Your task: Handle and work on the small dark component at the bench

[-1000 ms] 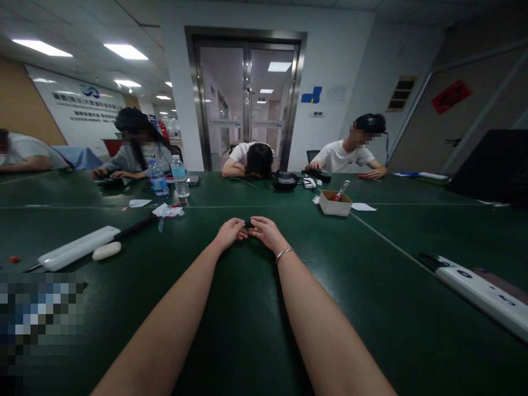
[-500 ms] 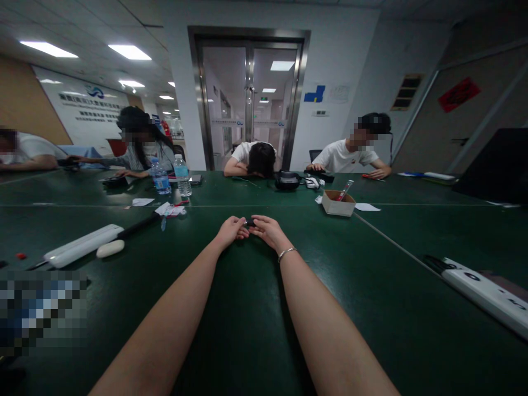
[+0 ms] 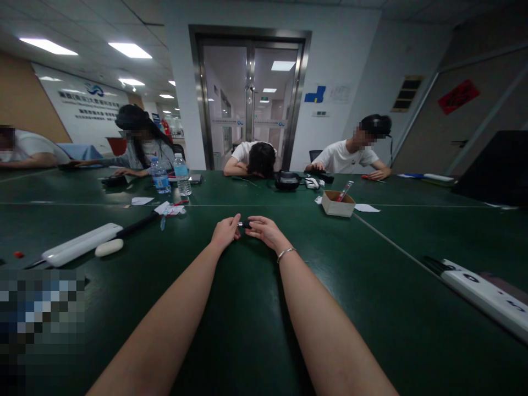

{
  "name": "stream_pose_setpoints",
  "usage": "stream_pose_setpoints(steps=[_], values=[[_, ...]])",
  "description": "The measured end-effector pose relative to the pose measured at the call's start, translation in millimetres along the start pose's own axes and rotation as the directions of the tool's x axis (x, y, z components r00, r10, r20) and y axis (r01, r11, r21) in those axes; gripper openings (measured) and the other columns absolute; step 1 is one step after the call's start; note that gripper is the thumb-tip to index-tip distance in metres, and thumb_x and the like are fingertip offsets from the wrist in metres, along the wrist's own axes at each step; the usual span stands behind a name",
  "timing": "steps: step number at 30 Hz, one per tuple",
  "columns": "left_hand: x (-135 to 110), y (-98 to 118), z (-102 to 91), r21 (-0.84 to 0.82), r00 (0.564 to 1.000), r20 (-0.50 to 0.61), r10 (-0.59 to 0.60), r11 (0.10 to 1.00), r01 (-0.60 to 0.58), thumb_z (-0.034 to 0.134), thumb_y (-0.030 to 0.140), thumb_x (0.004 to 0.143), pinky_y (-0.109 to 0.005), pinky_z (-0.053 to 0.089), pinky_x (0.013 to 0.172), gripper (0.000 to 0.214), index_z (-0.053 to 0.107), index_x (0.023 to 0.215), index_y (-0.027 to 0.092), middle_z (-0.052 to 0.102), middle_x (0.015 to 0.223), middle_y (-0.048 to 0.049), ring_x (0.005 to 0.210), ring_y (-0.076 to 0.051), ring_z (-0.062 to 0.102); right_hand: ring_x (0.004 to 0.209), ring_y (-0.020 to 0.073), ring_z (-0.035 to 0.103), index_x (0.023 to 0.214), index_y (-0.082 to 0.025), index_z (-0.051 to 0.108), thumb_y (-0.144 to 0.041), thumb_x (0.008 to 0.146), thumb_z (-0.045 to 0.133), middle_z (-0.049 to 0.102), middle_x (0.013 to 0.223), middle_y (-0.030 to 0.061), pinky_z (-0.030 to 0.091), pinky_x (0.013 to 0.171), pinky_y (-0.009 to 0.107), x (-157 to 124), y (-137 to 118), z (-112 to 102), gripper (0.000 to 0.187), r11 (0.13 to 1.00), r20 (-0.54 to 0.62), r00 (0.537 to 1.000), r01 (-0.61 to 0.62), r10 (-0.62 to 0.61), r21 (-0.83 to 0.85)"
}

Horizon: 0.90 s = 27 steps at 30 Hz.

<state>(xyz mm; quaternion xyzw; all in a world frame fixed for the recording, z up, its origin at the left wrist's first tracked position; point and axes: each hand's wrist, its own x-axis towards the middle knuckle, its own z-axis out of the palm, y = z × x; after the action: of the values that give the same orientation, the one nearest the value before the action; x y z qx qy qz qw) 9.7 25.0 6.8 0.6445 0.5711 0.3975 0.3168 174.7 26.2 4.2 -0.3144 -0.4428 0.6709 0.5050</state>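
Observation:
Over the dark green table, my left hand [image 3: 226,231] and my right hand [image 3: 266,231] meet at a small black piece with a silvery end [image 3: 245,224]. Fingertips of my right hand pinch its black part. The silvery end points left, into the closed thumb and fingers of my left hand. Its exact kind is too small to make out, and my fingers cover part of it. A metal bracelet [image 3: 286,253] circles my right wrist.
Ahead to the right stands a small open box [image 3: 338,204] with a red-and-silver item in it. Two water bottles [image 3: 182,175] stand left, beyond crumpled wrappers [image 3: 170,209]. A white device [image 3: 82,245] and an oval white piece [image 3: 109,247] lie left. Several people sit opposite.
My left hand has shifted slightly left, away from my right hand, with its thumb now raised. More of the silvery end shows between the hands.

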Motion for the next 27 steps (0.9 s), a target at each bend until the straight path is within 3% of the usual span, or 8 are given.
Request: stream_pose_setpoints(steps=[8, 12, 17, 21, 27], values=[[0.5, -2.9, -1.1, 0.029, 0.998, -0.057, -0.030, 0.999, 0.031, 0.035, 0.066, 0.077, -0.024, 0.039, 0.045, 0.055, 0.059, 0.074, 0.017, 0.065, 0.069, -0.0057, 0.054, -0.015, 0.058, 0.066, 0.0157, 0.066, 0.091, -0.009, 0.060, -0.006, 0.072, 0.067, 0.065, 0.077, 0.0067, 0.057, 0.070, 0.031, -0.7, -2.1, 2.8, 0.021, 1.000, -0.008, 1.000, -0.020, 0.020, -0.005], [1.7, -3.1, 1.2, -0.086, 1.000, -0.012, 0.009, 0.996, -0.010, 0.041, 0.061, 0.078, -0.021, 0.038, 0.042, 0.045, 0.056, 0.078, 0.018, 0.064, 0.079, -0.0043, 0.059, -0.014, 0.059, 0.062, 0.0162, 0.066, 0.089, -0.010, 0.058, -0.006, 0.074, 0.065, 0.065, 0.073, 0.0059, 0.057, 0.068, 0.032, -0.8, -3.6, 4.5, 0.018, 1.000, -0.045, 0.999, -0.020, 0.021, 0.022], [2.8, -3.9, -0.9, -0.238, 0.995, 0.050, 0.085, 0.969, -0.070, 0.058, 0.052, 0.071, -0.021, 0.037, 0.045, 0.038, 0.053, 0.083, 0.016, 0.059, 0.070, -0.0013, 0.049, -0.009, 0.051, 0.058, 0.0162, 0.066, 0.086, -0.010, 0.057, -0.006, 0.077, 0.062, 0.065, 0.068, 0.0052, 0.057, 0.066, 0.032, 0.2, -4.1, 3.6, 0.011, 0.998, -0.092, 0.996, -0.005, 0.011, 0.069], [3.9, -6.6, -3.9, -0.330, 0.984, 0.067, 0.166, 0.934, -0.135, 0.069, 0.046, 0.063, -0.022, 0.041, 0.053, 0.039, 0.055, 0.084, 0.016, 0.060, 0.075, -0.0017, 0.064, -0.012, 0.055, 0.057, 0.0159, 0.065, 0.084, -0.010, 0.057, -0.006, 0.078, 0.061, 0.065, 0.067, 0.0058, 0.057, 0.063, 0.031, 0.9, -3.6, 2.9, 0.008, 0.997, -0.107, 0.994, 0.002, 0.006, 0.071], [2.8, -7.1, -7.4, -0.355, 0.985, 0.092, 0.145, 0.929, -0.104, 0.071, 0.042, 0.062, -0.022, 0.040, 0.054, 0.039, 0.058, 0.088, 0.016, 0.062, 0.083, -0.0042, 0.072, -0.014, 0.057, 0.057, 0.0170, 0.066, 0.085, -0.008, 0.057, -0.006, 0.082, 0.056, 0.065, 0.069, 0.0078, 0.058, 0.064, 0.032, 2.0, -2.5, 1.6, 0.004, 0.997, -0.111, 0.994, 0.002, 0.007, 0.078]])
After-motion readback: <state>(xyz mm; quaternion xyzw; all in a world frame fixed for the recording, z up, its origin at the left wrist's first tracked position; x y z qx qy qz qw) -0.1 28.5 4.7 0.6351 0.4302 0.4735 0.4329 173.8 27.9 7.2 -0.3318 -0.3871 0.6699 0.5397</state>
